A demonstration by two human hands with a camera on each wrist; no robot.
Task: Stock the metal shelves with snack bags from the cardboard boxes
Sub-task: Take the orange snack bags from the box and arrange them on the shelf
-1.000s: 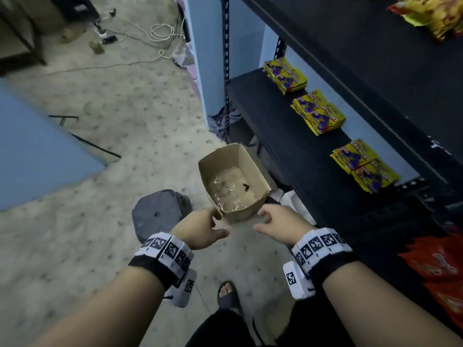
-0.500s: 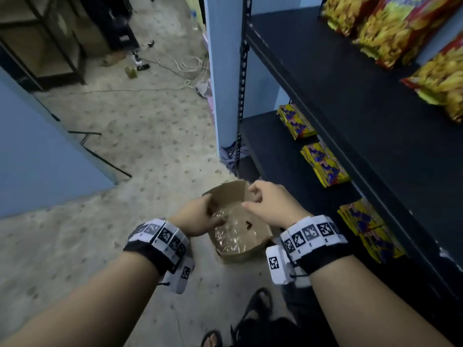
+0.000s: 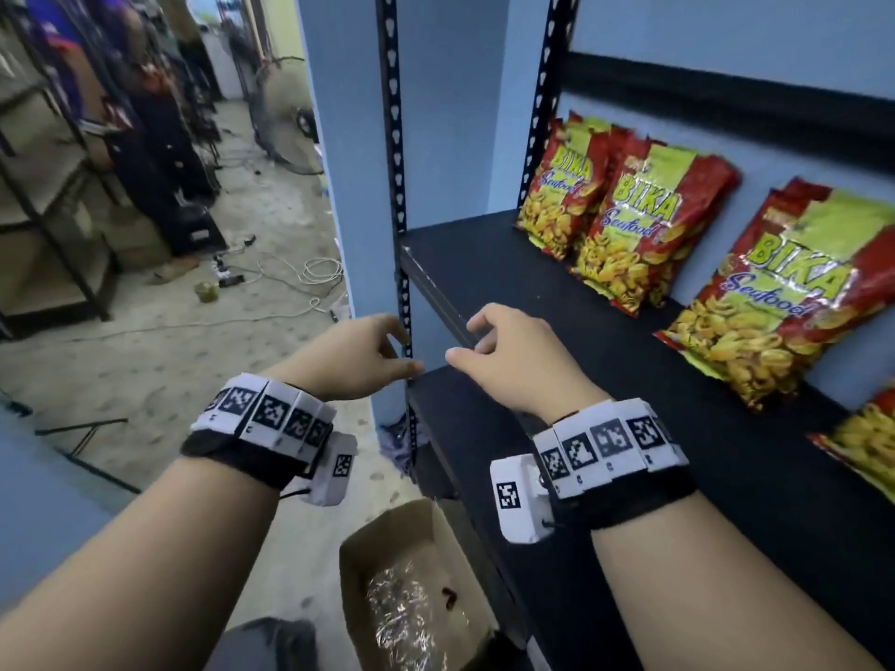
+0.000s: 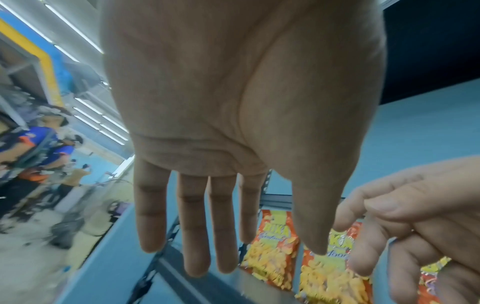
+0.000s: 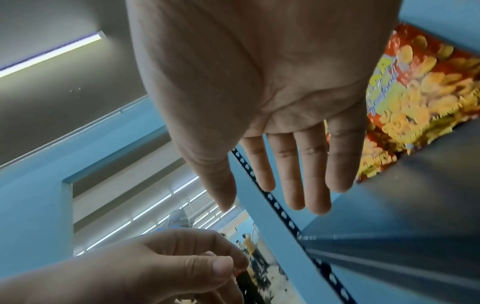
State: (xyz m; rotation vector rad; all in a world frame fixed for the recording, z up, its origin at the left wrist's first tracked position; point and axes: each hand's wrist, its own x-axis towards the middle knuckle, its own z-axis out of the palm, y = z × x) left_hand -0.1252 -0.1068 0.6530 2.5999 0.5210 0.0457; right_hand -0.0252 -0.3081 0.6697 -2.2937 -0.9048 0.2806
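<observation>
Far on the left, other racks [image 3: 53,196] stand on the floor [image 3: 160,360], and white cables [image 3: 310,278] lie there too. A round fan [image 3: 285,123] stands farther back.

The left hand [image 3: 356,358] is held up in the air, just beside the black shelf post [image 3: 394,152]. In the left wrist view its fingers [image 4: 194,224] are straight and a little apart. It holds nothing.

Below the hands, down on the floor, sits an open cardboard box [image 3: 411,535]. Inside it there is only crinkly clear plastic [image 3: 411,617] and a small dark bit. I see no snack bags in it.

The right hand [image 3: 516,360] is up in the air near the front edge of the black shelf [image 3: 489,263]. In the right wrist view its fingers [image 5: 311,170] are straight and close together. It holds nothing too. The two hands are near each other but do not touch.

On the right, the snack bags [image 3: 629,225] stand at the back of the shelf, leaning on the blue wall [image 3: 726,36]. They are red and yellow-green and say "BIKA Seafood". Another such bag [image 3: 784,293] stands farther right, well apart from both hands.
</observation>
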